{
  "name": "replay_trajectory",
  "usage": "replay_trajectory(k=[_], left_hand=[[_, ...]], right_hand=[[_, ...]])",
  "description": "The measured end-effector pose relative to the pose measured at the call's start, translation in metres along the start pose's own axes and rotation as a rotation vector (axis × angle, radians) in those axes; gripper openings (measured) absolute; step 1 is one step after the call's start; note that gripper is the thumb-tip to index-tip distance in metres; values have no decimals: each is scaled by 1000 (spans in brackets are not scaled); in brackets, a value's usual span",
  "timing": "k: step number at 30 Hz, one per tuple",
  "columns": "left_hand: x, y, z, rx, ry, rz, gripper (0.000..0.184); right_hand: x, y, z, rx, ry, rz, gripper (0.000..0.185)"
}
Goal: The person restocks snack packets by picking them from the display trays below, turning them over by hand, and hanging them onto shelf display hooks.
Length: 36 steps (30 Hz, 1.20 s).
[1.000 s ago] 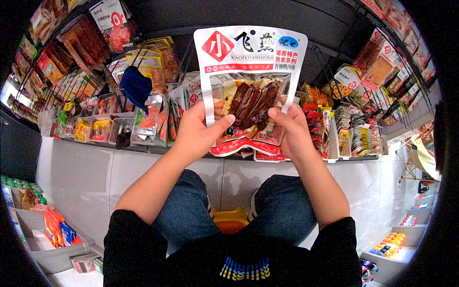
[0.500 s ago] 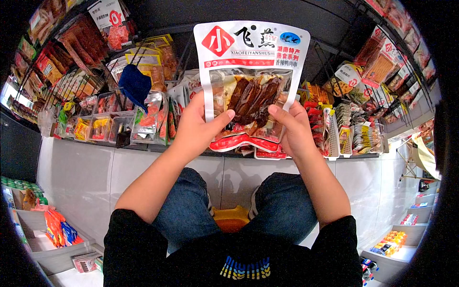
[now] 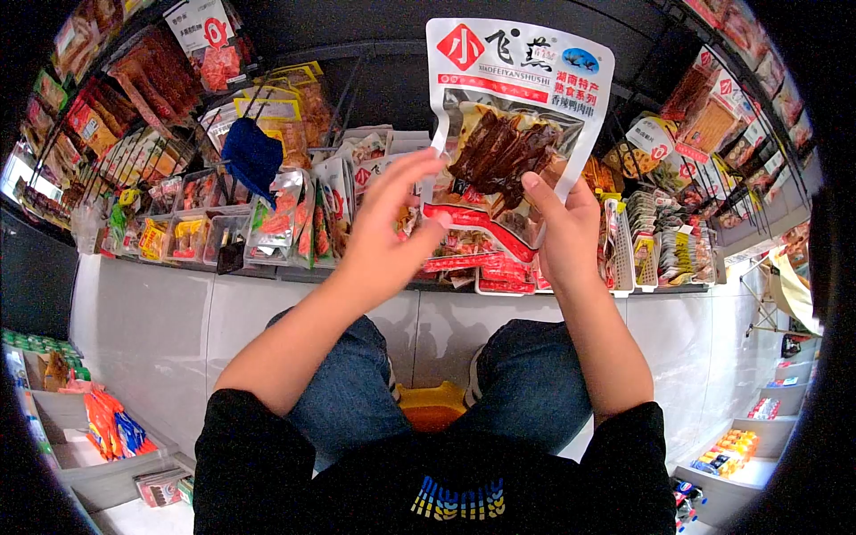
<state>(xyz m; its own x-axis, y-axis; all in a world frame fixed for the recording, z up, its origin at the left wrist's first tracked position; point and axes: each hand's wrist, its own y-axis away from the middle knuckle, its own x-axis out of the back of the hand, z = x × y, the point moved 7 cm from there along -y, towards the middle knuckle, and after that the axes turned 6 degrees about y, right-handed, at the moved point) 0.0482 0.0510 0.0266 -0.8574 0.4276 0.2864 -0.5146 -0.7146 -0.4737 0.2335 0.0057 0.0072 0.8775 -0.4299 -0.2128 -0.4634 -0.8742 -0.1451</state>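
A white and red snack pouch [image 3: 508,152] with a clear window shows dark brown meat strips inside. My right hand [image 3: 571,223] grips its lower right edge, the thumb lying across the front. The pouch is upright and tilted a little, top leaning right. Just left of the pouch, my left hand [image 3: 392,223] has its fingers apart and slightly blurred. Its fingertips lie close to the pouch's left edge; whether they touch it I cannot tell.
Behind the hands runs a shelf of packed snacks, with white baskets [image 3: 642,259] on the right and clear plastic bins [image 3: 189,236] on the left. A dark blue cloth-like item [image 3: 251,159] hangs at left. A yellow stool [image 3: 430,406] shows between my knees.
Both hands held the pouch before. My left hand has let go of its left edge, and the pouch has moved right and up in my right hand, tilting clockwise.
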Motion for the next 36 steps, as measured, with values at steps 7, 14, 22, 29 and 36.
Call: replay_trajectory(k=[7,14,22,29,36], left_hand=[[-25,6,17,-23,-71,-170,56],[-31,13,10,156,361,-127,62],[-28,12,8,140,529,-104,59],[-17,16,-8,358,531,22,44],[1,18,-21,535,688,270,37]], right_hand=[[-19,20,-13,109,167,-22,30],[-43,31,-11,168,191,-243,40],[-61,38,-16,486,542,-351,61],[-67,45,-25,562,644,-451,59],[-64,42,-23,527,616,-472,54]])
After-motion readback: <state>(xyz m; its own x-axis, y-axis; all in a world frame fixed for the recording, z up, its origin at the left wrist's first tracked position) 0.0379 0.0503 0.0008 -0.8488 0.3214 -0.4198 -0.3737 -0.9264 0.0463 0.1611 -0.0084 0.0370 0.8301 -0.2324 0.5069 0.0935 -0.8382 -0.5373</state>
